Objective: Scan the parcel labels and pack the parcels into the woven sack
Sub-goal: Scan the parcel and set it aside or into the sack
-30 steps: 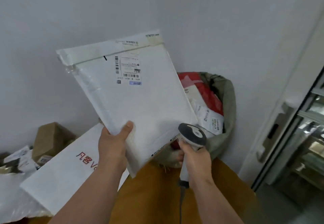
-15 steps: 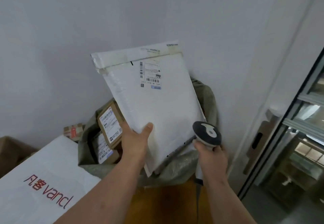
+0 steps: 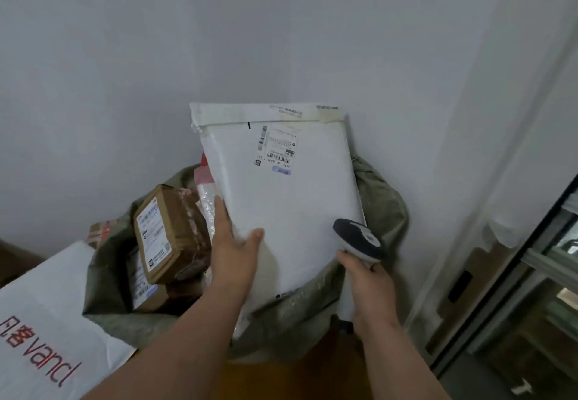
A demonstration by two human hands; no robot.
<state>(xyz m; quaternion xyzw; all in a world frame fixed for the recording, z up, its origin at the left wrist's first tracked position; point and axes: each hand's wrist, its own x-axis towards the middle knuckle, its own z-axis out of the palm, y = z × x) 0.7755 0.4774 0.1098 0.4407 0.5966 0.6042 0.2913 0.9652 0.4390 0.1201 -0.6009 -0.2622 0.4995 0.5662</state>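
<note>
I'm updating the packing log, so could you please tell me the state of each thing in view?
Mailer: label up, held over the sack mouth.
Left hand: grips the mailer's left edge.
Right hand: grips the scanner.
Scanner: upright, beside the mailer's lower right edge.
Sack: open, parcels inside.
Brown box: tilted in the sack, label showing.
White bag: lying left of the sack.

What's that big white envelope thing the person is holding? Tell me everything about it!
The white padded mailer is a flat, plastic-looking parcel with a taped, folded flap along its top. A printed label with barcodes sits near its upper middle. It stands nearly upright, tilted slightly, over the open mouth of the woven sack. The left hand grips its lower left edge, thumb on the front. Its lower corner reaches down to the sack's rim.
</note>
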